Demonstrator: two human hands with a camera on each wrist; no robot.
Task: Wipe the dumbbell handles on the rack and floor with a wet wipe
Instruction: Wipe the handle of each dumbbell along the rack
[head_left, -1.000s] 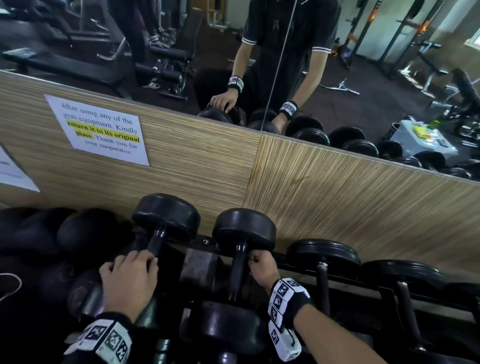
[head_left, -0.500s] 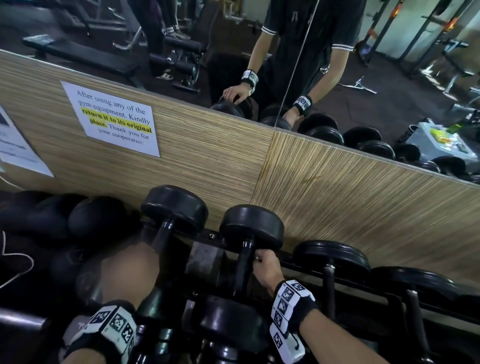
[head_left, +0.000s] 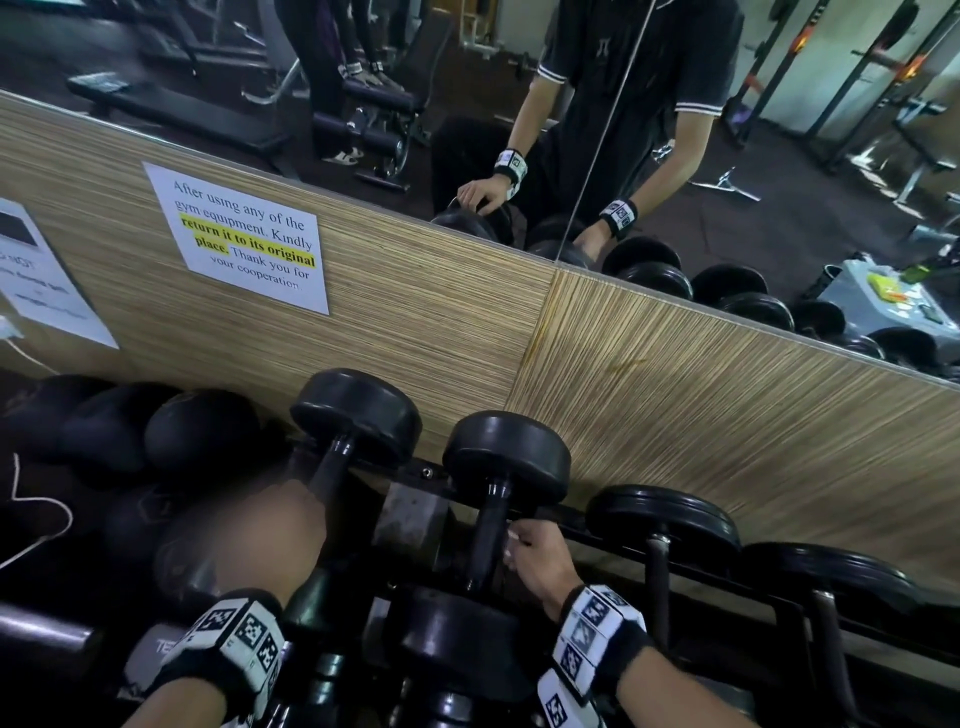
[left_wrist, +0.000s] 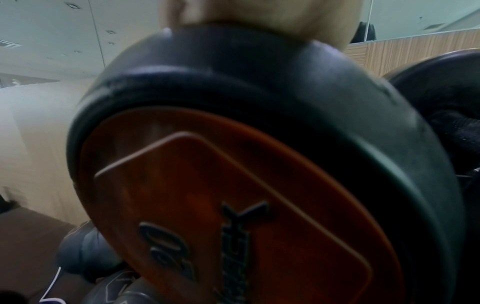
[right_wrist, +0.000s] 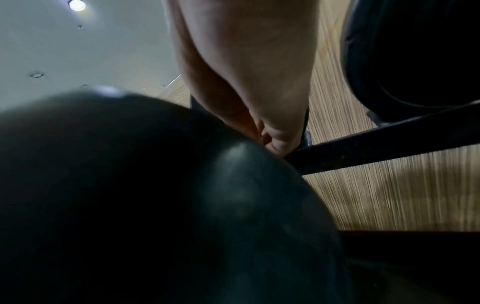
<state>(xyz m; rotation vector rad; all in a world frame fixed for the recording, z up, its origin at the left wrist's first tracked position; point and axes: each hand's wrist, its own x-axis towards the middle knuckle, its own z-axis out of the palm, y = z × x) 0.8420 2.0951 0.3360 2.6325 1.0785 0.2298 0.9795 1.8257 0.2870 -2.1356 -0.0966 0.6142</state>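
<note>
Black dumbbells lie in a row on the rack (head_left: 415, 475). My left hand (head_left: 260, 540) is motion-blurred and wraps the handle (head_left: 332, 467) of the left dumbbell (head_left: 356, 415). In the left wrist view that dumbbell's near head (left_wrist: 259, 92) with its orange end plate (left_wrist: 221, 205) fills the frame, and the left hand (left_wrist: 259, 14) shows above it. My right hand (head_left: 537, 564) grips the handle (head_left: 488, 535) of the second dumbbell (head_left: 506, 457). In the right wrist view the right hand (right_wrist: 246, 72) reaches down behind that dumbbell's near head (right_wrist: 130, 205). No wet wipe shows in any view.
More dumbbells (head_left: 662, 519) sit on the rack to the right. Dark medicine balls (head_left: 202, 431) and a white cord (head_left: 36, 519) lie to the left. A wood-grain panel (head_left: 727, 415) with a paper notice (head_left: 244, 239) backs the rack, and a mirror (head_left: 779, 156) runs above it.
My left hand has gone from sharp to blurred while staying on the left dumbbell's handle. The right hand keeps its grip. The head view has shifted slightly.
</note>
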